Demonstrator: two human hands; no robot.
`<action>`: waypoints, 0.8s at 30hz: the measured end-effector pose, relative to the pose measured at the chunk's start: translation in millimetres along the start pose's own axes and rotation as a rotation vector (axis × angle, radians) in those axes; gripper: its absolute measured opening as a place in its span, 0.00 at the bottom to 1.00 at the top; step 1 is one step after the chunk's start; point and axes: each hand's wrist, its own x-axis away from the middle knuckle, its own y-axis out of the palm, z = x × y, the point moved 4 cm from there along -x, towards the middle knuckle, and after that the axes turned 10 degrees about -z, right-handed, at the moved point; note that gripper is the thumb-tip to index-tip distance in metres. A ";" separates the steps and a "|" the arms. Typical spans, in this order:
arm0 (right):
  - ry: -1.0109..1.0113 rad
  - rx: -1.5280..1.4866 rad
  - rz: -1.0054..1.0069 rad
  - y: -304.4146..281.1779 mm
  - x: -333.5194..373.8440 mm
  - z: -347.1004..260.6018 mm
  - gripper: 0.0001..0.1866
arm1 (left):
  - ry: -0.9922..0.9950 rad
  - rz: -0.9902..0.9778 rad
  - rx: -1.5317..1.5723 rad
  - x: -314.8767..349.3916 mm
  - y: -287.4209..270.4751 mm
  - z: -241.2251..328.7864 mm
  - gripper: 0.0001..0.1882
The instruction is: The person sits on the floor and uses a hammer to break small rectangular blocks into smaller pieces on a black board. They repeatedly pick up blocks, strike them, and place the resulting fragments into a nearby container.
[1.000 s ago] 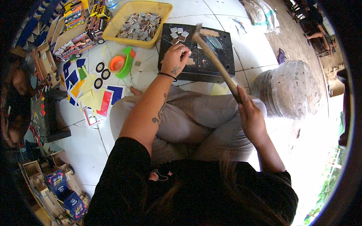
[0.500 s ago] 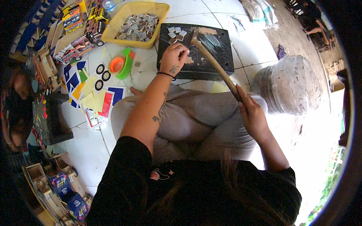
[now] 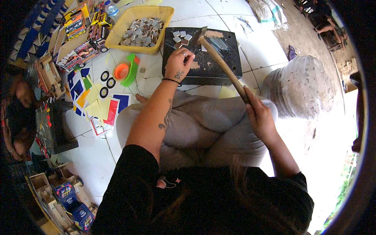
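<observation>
My right hand (image 3: 258, 117) is closed around the wooden handle of a hammer (image 3: 225, 66), whose head is over the middle of a black block (image 3: 227, 74). My left hand (image 3: 179, 62) rests at the block's near left part, thumb and fingers pinched together. Whatever they pinch, close to the hammer head, is too small to make out. Beyond the left hand lie several small square wooden pieces (image 3: 182, 38) with grey faces. To the right of the hammer head is a bunch of thin grey rods (image 3: 220, 47) on the block.
A yellow basin (image 3: 169, 19) full of square pieces stands behind. Left are an orange-and-green tape dispenser (image 3: 130, 74), toy wheels (image 3: 104, 92), coloured sheets (image 3: 96, 107) and toy trucks (image 3: 76, 55). A plastic-wrapped bundle (image 3: 299, 88) sits at right; another person (image 3: 23, 94) is far left.
The hammer has lifted slightly off the block, its metal head now showing more. My left hand stays in about the same place, fingers still pinched.
</observation>
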 end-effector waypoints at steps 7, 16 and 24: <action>0.020 0.115 0.218 -39.0 -53.9 45.4 0.17 | -0.043 -0.013 0.084 -3.9 -5.5 9.3 0.04; 0.138 0.298 0.029 -13.4 -120.3 126.3 0.23 | -0.186 -0.115 0.219 17.2 -62.5 92.8 0.09; -0.245 0.060 0.207 -15.5 -115.6 -13.8 0.20 | -0.065 -0.050 -0.032 14.0 -45.6 91.7 0.06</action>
